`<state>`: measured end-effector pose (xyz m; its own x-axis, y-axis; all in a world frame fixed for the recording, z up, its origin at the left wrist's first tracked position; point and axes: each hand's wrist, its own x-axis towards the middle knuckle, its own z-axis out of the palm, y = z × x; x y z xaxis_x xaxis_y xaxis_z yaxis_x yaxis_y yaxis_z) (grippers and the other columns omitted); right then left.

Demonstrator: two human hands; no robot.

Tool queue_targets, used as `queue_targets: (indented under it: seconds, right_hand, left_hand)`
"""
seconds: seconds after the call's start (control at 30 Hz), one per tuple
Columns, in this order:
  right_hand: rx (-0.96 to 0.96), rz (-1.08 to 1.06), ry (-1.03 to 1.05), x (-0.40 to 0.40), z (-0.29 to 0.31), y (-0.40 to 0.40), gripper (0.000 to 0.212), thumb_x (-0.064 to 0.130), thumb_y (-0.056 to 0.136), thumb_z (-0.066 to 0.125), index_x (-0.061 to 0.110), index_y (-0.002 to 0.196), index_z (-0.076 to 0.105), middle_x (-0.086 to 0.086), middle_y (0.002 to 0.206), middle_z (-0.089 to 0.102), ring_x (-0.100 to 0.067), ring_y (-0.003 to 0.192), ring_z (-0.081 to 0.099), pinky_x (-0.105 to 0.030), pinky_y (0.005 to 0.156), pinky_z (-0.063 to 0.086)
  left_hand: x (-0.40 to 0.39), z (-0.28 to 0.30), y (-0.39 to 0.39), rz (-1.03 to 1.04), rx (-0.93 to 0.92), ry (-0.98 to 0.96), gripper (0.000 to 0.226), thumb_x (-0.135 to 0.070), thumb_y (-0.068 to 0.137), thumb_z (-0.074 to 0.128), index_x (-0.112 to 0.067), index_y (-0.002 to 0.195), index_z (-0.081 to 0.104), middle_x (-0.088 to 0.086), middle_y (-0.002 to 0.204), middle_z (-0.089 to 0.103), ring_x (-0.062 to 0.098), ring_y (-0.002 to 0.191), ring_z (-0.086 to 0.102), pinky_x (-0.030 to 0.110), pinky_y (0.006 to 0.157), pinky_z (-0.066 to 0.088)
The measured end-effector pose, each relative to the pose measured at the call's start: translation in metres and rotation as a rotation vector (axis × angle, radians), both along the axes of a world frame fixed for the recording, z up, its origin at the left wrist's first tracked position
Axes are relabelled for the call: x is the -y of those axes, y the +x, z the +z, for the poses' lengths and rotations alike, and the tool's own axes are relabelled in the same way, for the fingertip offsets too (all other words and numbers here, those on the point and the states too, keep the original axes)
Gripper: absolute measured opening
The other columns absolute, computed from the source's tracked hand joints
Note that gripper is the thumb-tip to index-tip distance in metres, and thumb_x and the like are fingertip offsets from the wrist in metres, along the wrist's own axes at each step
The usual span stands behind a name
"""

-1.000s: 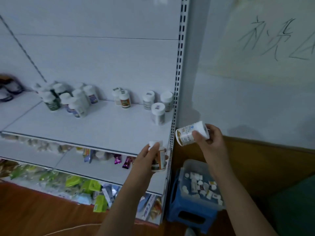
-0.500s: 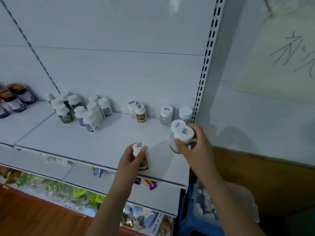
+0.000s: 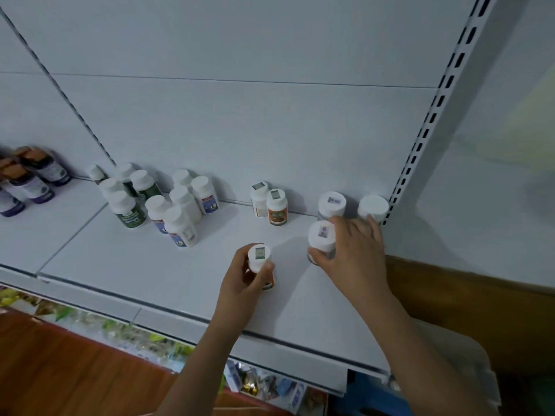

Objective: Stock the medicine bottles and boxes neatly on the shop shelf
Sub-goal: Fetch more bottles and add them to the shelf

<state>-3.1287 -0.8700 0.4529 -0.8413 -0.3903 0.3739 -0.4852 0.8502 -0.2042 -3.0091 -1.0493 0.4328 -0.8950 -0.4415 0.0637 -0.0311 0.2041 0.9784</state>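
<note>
Head view: I am at the placing step, a bottle in each hand over the shelf (image 3: pixel 126 265). My left hand (image 3: pixel 240 283) is curled round an orange bottle (image 3: pixel 260 259), thumb and fingers wrapped on its body, cap up, above the open middle of the board. My right hand (image 3: pixel 354 250) grips a grey bottle (image 3: pixel 322 235) by its side, thumb at its base, the other fingers spread toward the rear; whether its base is touching the board I cannot tell.

Judgement: next, the grey bottle should be seated in front of the two rear bottles (image 3: pixel 332 204) by the upright (image 3: pixel 432 121), then the orange one moved back beside its likes (image 3: pixel 277 207) at the back panel. Both need level release, labels forward.

Materials: bottles are smooth round plastic with white screw caps, some bearing a small square sticker; paper labels. Shelf is flat painted white metal, slick, so a nudged bottle may slide. The upright is slotted steel.
</note>
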Motion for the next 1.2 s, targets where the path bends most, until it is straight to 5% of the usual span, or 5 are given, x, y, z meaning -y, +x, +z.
queue_targets:
  seconds: [0.17, 0.4, 0.7, 0.97, 1.2]
  right_hand:
    - [-0.021, -0.048, 0.038, 0.004, 0.006, 0.007, 0.068, 0.061, 0.075, 0.07, 0.016, 0.124, 0.056, -0.003, 0.12, 0.063, -0.025, 0.124, 0.052, -0.049, 0.12, 0.01]
    - [0.029, 0.089, -0.239, 0.021, -0.001, 0.08, 0.03, 0.031, 0.092, 0.062, 0.019, 0.119, 0.06, 0.002, 0.118, 0.062, -0.016, 0.106, 0.059, -0.023, 0.086, 0.045]
    - [0.304, 0.089, -0.007, 0.024, -0.053, 0.084, 0.078, 0.064, 0.089, 0.014, 0.023, 0.154, 0.029, 0.008, 0.161, 0.021, -0.009, 0.148, 0.018, -0.021, 0.117, 0.002]
    - [0.309, 0.061, -0.058, 0.025, -0.055, 0.085, 0.07, 0.059, 0.091, 0.027, 0.023, 0.15, 0.037, 0.009, 0.158, 0.03, -0.005, 0.145, 0.022, -0.019, 0.118, 0.007]
    - [0.32, 0.033, -0.142, 0.025, -0.052, 0.093, 0.066, 0.055, 0.093, 0.032, 0.019, 0.147, 0.043, 0.006, 0.156, 0.036, -0.009, 0.144, 0.028, -0.022, 0.118, 0.015]
  left_hand:
    - [0.018, -0.02, 0.0, -0.132, 0.075, -0.278, 0.045, -0.026, 0.083, 0.077, -0.03, 0.122, 0.055, -0.019, 0.11, 0.064, -0.001, 0.104, 0.059, 0.011, 0.087, 0.044]
    - [0.057, -0.034, -0.003, -0.143, 0.072, -0.55, 0.047, -0.057, 0.075, 0.067, -0.027, 0.111, 0.06, -0.014, 0.104, 0.058, 0.011, 0.099, 0.049, 0.021, 0.087, 0.04]
    - [0.085, -0.007, -0.022, -0.162, 0.094, -0.519, 0.052, -0.035, 0.081, 0.077, -0.026, 0.126, 0.053, -0.015, 0.103, 0.055, 0.009, 0.1, 0.05, 0.023, 0.083, 0.04]
    - [0.103, -0.03, -0.082, -0.079, 0.216, -0.798, 0.052, -0.059, 0.078, 0.057, -0.018, 0.109, 0.064, 0.002, 0.113, 0.063, 0.027, 0.109, 0.053, 0.033, 0.09, 0.04]
    - [0.093, -0.036, -0.061, -0.039, 0.251, -0.808, 0.065, -0.049, 0.088, 0.062, -0.009, 0.137, 0.049, 0.013, 0.143, 0.045, 0.031, 0.133, 0.036, 0.038, 0.111, 0.029]
